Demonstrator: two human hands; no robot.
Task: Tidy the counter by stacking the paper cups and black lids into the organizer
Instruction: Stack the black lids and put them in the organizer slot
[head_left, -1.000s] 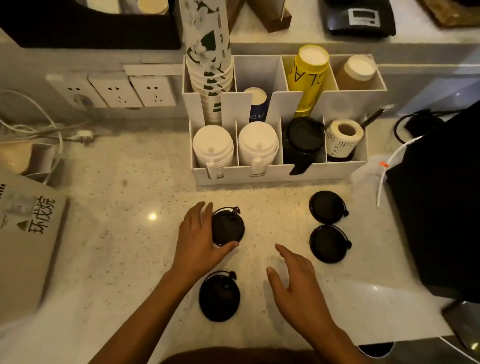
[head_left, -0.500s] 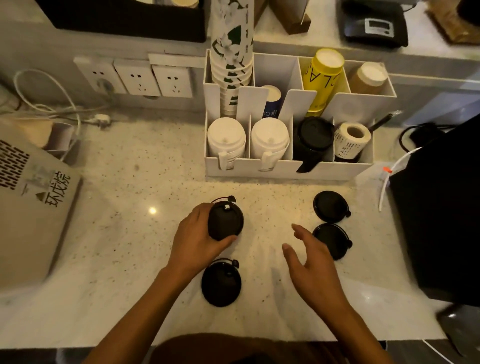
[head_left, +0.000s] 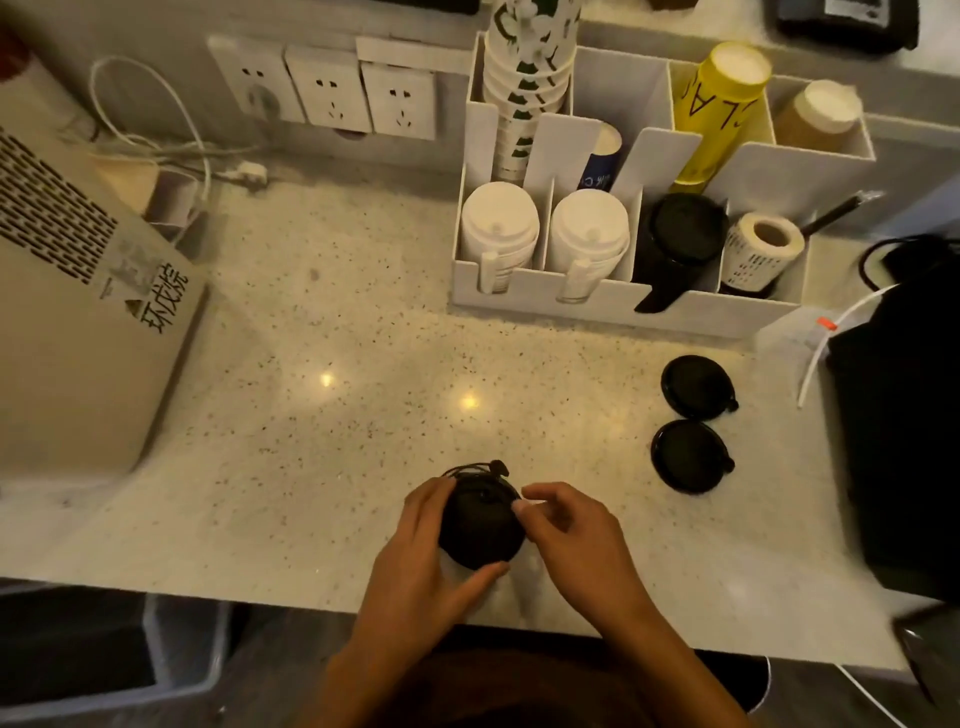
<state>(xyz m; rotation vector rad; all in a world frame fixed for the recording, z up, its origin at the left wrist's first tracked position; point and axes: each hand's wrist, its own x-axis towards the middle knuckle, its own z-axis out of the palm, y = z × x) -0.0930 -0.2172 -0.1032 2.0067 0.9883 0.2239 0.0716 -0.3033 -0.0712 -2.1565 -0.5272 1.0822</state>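
I see the black lid held just above the bench, my left hand curled round its left edge, thumb beneath; my right hand pinches its right rim with bent fingers. Two loose lids lie right of them, the organizer beyond.
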